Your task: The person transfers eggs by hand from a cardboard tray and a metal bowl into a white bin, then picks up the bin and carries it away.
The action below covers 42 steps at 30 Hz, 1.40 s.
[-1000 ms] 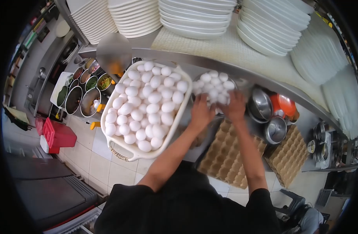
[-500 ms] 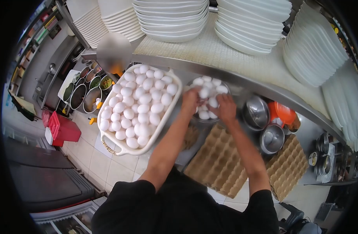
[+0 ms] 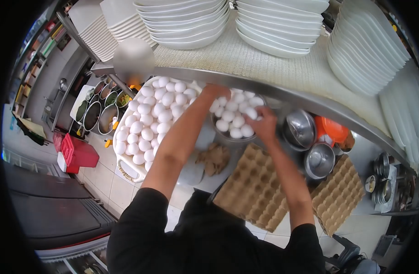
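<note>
White eggs point(image 3: 228, 116) fill a round metal bowl point(image 3: 240, 139) below the shelf edge. My left hand point(image 3: 218, 91) is at the bowl's upper left, beside the eggs there, its fingers mostly hidden at the shelf edge. At the bowl's right side, my right hand point(image 3: 265, 122) has its thumb and fingers around an egg point(image 3: 251, 113). To the left stands a white basket point(image 3: 132, 166) heaped with eggs, partly covered by my left forearm.
Cardboard egg trays point(image 3: 252, 189) lie below the bowl, with another tray point(image 3: 338, 194) farther right. Metal bowls point(image 3: 320, 160) and an orange container point(image 3: 335, 130) stand at the right. Stacked white plates point(image 3: 278, 29) rest on the shelf point(image 3: 186, 59). A brown crumpled item point(image 3: 214, 159) lies on the counter.
My left hand has moved up and slightly left, toward the shelf edge. The left forearm now covers part of the basket. My right hand stays at the bowl's right side. The view has shifted slightly.
</note>
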Available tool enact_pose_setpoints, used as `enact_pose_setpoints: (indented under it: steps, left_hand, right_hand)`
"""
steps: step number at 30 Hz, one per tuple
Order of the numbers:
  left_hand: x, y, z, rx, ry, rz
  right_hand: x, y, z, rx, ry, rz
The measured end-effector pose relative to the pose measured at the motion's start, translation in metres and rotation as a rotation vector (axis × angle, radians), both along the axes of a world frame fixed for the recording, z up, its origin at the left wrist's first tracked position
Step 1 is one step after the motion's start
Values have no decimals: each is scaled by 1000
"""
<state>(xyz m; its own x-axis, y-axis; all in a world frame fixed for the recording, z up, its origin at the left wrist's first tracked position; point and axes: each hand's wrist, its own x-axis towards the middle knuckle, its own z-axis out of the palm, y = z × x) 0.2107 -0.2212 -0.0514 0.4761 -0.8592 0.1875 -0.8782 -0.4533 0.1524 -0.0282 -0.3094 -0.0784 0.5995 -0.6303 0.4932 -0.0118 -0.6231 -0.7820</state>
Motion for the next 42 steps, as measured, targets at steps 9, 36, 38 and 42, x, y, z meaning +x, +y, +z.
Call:
enact_pose_setpoints:
  steps: [9,36,38,42]
  left_hand:
    - [-20,27,41,-81,160,-150]
    - [-81,295,152,-809,135,-2]
    - [-78,305,151,-854,158,7]
    - [-68,331,144,-855,197,126]
  right_hand:
    - [0,-30,16,1481,-492,304]
    - [96,20,37,-424,1027,-270]
    - [90,23,42,-398,975,-290]
    - [74,47,67,-212,662,-212]
